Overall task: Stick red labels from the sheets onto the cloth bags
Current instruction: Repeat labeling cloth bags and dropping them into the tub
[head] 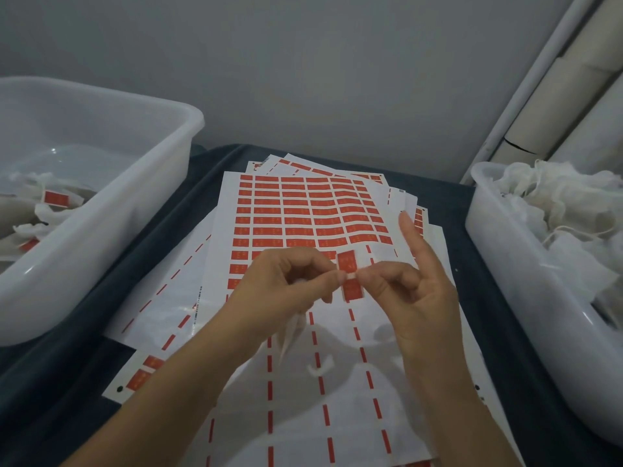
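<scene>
Both hands are up over the sticker sheets (303, 210), with the left hand (286, 284) and right hand (414, 291) pinching one red label (349, 274) between thumb and fingertip, dead center. The right index finger sticks straight up. A cloth bag (290, 335) dangles under the left hand. There's a bin of labeled bags (111, 210) at 9 o'clock and a bin of plain bags (499, 244) at 3 o'clock.

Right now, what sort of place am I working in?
Probably a small packing or labelling workstation: stacked label sheets on a dark-covered table, a tub of unlabelled cloth bags on the right, a tub of labelled bags on the left.
</scene>
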`<state>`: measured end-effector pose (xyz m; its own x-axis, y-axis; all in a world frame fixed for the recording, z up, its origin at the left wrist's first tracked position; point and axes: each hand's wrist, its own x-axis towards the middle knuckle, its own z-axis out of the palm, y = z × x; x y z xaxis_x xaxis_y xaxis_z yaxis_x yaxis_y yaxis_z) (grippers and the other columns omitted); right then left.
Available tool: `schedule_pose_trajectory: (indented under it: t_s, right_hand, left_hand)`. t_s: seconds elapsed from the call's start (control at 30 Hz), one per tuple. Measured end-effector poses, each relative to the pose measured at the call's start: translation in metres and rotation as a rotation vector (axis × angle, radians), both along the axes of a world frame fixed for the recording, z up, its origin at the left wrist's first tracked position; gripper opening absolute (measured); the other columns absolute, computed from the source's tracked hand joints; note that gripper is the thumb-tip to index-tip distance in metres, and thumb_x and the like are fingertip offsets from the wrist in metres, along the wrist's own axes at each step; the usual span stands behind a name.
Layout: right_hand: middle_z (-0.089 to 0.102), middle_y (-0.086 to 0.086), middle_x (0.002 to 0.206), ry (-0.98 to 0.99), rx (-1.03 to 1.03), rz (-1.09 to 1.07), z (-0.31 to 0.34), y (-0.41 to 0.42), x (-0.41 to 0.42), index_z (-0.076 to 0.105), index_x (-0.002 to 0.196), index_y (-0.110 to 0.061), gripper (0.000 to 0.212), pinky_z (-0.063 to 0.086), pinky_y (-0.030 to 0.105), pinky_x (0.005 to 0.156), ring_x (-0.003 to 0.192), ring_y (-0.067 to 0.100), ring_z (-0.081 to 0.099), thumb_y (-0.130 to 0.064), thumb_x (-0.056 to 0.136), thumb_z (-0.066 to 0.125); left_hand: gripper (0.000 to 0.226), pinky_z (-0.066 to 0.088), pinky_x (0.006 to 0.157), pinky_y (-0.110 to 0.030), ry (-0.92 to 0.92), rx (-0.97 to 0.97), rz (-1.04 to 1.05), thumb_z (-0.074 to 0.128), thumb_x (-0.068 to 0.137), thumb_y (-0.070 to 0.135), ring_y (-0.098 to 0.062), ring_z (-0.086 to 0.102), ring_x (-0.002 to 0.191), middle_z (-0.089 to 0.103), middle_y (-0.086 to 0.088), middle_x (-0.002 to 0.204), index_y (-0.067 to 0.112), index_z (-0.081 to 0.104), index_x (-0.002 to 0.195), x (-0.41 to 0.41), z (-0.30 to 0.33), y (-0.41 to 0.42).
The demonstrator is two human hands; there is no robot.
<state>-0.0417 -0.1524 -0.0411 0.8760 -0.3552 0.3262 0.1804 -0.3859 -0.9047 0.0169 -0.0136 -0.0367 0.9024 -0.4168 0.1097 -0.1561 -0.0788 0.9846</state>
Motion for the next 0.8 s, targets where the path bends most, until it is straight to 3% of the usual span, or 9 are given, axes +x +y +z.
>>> schedule_pose_trajectory:
  t_s: [0.17,0.3,0.4,0.47,0.63,0.67,0.73,0.8]
  right_hand:
    - [0.056,-0.048,0.087,0.024,-0.041,-0.02,0.001,-0.002,0.0,0.042,0.112,-0.049,0.049,0.044,0.023,0.093,0.096,-0.02,0.054,-0.045,0.067,0.061]
    - [0.058,-0.046,0.087,0.058,0.008,-0.045,-0.001,-0.001,0.001,0.046,0.108,-0.05,0.044,0.044,0.02,0.091,0.095,-0.019,0.055,-0.048,0.066,0.061]
    - [0.062,-0.04,0.086,0.073,0.064,-0.028,-0.001,0.001,0.002,0.049,0.109,-0.045,0.046,0.045,0.021,0.092,0.095,-0.014,0.058,-0.047,0.065,0.062]
    - [0.064,-0.036,0.085,0.065,0.072,-0.018,0.0,0.003,0.001,0.05,0.111,-0.042,0.047,0.046,0.026,0.095,0.094,-0.011,0.06,-0.044,0.066,0.062]
    - [0.062,-0.039,0.086,-0.001,-0.014,-0.061,0.003,0.006,-0.002,0.051,0.106,-0.045,0.039,0.04,0.038,0.105,0.104,-0.009,0.055,-0.047,0.068,0.061]
    - [0.06,-0.042,0.086,-0.016,-0.052,-0.078,0.003,0.005,-0.002,0.051,0.105,-0.047,0.039,0.039,0.034,0.105,0.105,-0.01,0.053,-0.051,0.068,0.062]
    - [0.059,-0.042,0.083,-0.072,-0.165,-0.122,0.003,0.004,-0.002,0.049,0.105,-0.049,0.037,0.037,0.013,0.098,0.101,-0.014,0.053,-0.058,0.07,0.06]
    - [0.057,-0.034,0.086,-0.172,-0.34,-0.199,0.004,0.003,-0.002,0.047,0.109,-0.045,0.037,0.031,-0.005,0.085,0.089,-0.01,0.057,-0.051,0.074,0.055]
  left_hand:
    - [0.011,0.042,0.051,-0.001,-0.023,0.089,0.069,0.06,0.057,0.048,0.005,0.06,0.064,0.064,0.022,0.058,0.039,0.065,0.06,-0.004,0.003,-0.004]
    - [0.033,0.037,0.054,0.006,-0.224,0.195,0.247,0.058,0.054,0.056,0.011,0.057,0.072,0.051,0.036,0.074,0.051,0.048,0.085,-0.005,0.002,-0.006]
    - [0.032,0.035,0.069,0.008,-0.523,0.189,0.289,0.064,0.068,0.052,0.005,0.053,0.076,0.047,0.029,0.095,0.046,0.043,0.093,-0.007,-0.001,-0.006]
    - [0.028,0.034,0.078,0.008,-0.728,0.215,0.302,0.063,0.072,0.044,0.003,0.047,0.082,0.046,0.015,0.101,0.037,0.052,0.097,-0.009,-0.006,-0.007]
    - [0.028,0.04,0.067,0.001,-0.817,0.242,0.304,0.053,0.075,0.04,-0.003,0.047,0.081,0.051,0.004,0.087,0.027,0.066,0.095,-0.01,-0.009,-0.006]
    - [0.027,0.04,0.066,0.001,-0.827,0.237,0.314,0.053,0.075,0.039,-0.001,0.045,0.08,0.049,0.005,0.086,0.025,0.067,0.094,-0.01,-0.009,-0.006]
    - [0.025,0.042,0.066,0.0,-0.817,0.217,0.304,0.054,0.075,0.039,0.001,0.042,0.078,0.045,0.01,0.085,0.026,0.066,0.093,-0.009,-0.009,-0.006]
    - [0.024,0.042,0.069,-0.002,-0.784,0.212,0.282,0.058,0.074,0.038,0.001,0.043,0.075,0.042,0.017,0.083,0.025,0.068,0.092,-0.009,-0.01,-0.006]
